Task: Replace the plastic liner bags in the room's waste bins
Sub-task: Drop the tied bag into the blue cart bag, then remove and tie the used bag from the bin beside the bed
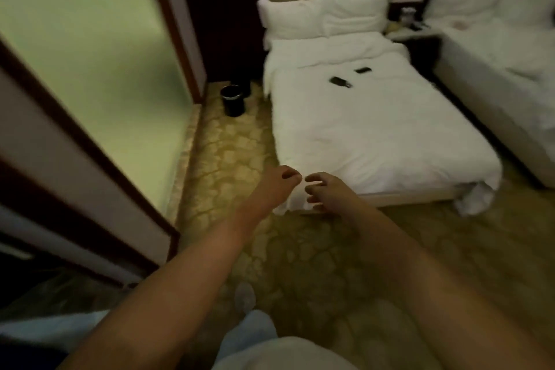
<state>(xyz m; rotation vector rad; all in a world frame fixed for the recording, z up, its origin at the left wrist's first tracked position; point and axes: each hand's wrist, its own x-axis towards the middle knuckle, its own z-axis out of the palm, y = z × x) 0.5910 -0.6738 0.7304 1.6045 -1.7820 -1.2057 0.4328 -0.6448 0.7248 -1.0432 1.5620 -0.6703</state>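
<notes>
Both bare arms reached forward over the yellow-brown patterned carpet. The left hand and the right hand hovered close together without touching, near the foot corner of the nearer bed. The fingers of each were loosely curled, and nothing could be seen in either hand, though the picture was blurred there.

The black round waste bin stood upright on the carpet well ahead of the hands, in the narrow strip between the frosted green glass panel with its dark wooden frame and the nearer bed's head end. Whether a liner bag sat inside it could not be told.

The nearer bed was covered with a white rumpled duvet, with two white pillows leaning at its head. Two small dark flat objects lay on the duvet, near each other but apart. A second white bed stood to the right, with a cluttered bedside table between the two.
</notes>
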